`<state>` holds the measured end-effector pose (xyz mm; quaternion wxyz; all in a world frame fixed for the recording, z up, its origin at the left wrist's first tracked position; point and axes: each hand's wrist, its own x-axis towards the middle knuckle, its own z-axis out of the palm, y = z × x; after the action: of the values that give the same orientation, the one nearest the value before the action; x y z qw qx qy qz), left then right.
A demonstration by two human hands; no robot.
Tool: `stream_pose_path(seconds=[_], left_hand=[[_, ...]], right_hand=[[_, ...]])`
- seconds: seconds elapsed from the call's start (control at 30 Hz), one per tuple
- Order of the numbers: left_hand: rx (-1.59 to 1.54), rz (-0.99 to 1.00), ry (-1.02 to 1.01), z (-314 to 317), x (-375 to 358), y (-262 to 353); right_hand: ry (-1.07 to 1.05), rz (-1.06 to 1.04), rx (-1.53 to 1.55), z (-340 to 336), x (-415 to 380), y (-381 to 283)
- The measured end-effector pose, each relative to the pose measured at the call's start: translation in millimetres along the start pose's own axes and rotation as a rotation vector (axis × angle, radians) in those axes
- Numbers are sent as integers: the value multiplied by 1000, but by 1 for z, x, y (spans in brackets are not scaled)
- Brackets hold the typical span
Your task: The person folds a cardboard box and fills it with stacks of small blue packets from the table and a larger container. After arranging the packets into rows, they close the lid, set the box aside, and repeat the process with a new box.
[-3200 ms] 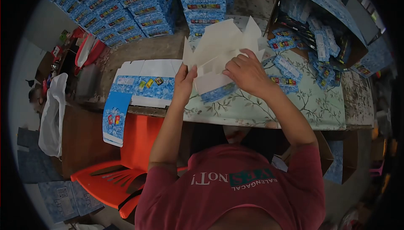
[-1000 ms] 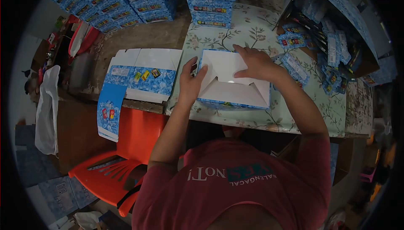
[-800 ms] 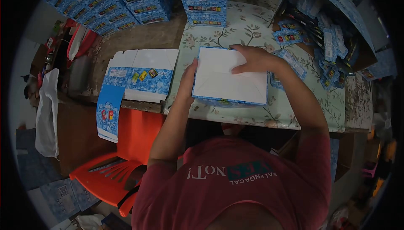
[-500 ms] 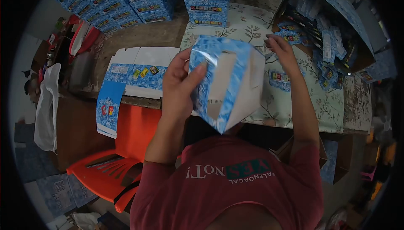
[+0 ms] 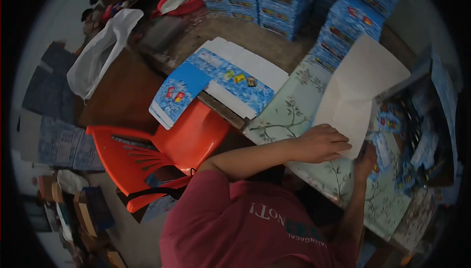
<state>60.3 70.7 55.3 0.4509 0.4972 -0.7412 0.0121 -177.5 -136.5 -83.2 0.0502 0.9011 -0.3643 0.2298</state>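
A carton point(image 5: 346, 98) with its white inside facing up stands tilted over the right part of the cloth-covered table. My left hand point(image 5: 324, 143) lies at its lower edge, fingers stretched over the white card. My right hand point(image 5: 365, 162) is beside the carton's lower right corner, close to small blue packs point(image 5: 382, 152); its fingertips are dark and partly hidden. A large open box point(image 5: 444, 120) holding more packs stands just to the right.
A flat printed carton sheet point(image 5: 235, 79) lies on the table to the left, over an orange chair point(image 5: 191, 135). Stacks of blue boxes point(image 5: 279, 8) rise at the back. A white bag point(image 5: 105, 54) hangs at the far left.
The view has swung to the right. The carton has turned from its blue printed side to its white inside. My left hand has moved to its lower edge, my right hand to its corner.
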Motion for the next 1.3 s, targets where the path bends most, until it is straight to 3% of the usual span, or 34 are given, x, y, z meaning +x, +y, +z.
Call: stream_pose_path(seconds=[0.03,0.1,0.17,0.2,0.23,0.27,0.3,0.33,0.43,0.5,0.57,0.63,0.7,0.8,0.93,1.0,1.17,1.23,1.3], left_hand=[[34,-17,20,-17,-5,-15],[87,-272,365,-70,-25,-60],[262,-652,571,-128,-59,-118],[302,-774,671,-161,-80,-153],[573,-814,688,-194,-101,-182],[748,-837,668,-228,-125,-207],[841,-1008,588,-263,-145,-228],[1012,-1033,540,-294,-165,-243],[1384,-1256,339,-376,-212,-276],[1563,-1159,388,-403,-224,-282],[1557,-1207,370,-422,-234,-296],[1549,-1253,349,-434,-236,-308],[1409,-1551,95,-444,-236,-311],[1406,-1496,-13,-456,-255,-327],[1301,-1388,-5,-458,-263,-320],[1238,-1204,-71,-448,-253,-307],[1052,-1147,-184,-398,-220,-262],[996,-1122,-232,-381,-198,-242],[885,-1285,-239,-377,-170,-221]], right_hand=[[-12,-16,11,0,-1,2],[-1,-68,29,-3,1,1],[19,-128,50,-17,10,-9],[-119,-91,116,-26,16,-18],[-258,-53,175,-35,22,-26],[-258,-66,180,-42,28,-37],[-162,-98,299,-48,33,-50],[-65,-127,417,-49,37,-57],[-91,-48,299,-38,31,-47],[-130,-51,254,-29,23,-29],[-170,-48,204,-22,12,-16],[-78,-29,126,-11,-1,-4],[-109,39,117,3,-14,14],[-154,99,101,13,-23,34],[-189,100,70,16,-26,43],[-198,107,57,16,-26,46],[-224,131,38,14,-25,42],[-421,171,-238,3,-7,15],[-609,209,-517,-7,11,-14]])
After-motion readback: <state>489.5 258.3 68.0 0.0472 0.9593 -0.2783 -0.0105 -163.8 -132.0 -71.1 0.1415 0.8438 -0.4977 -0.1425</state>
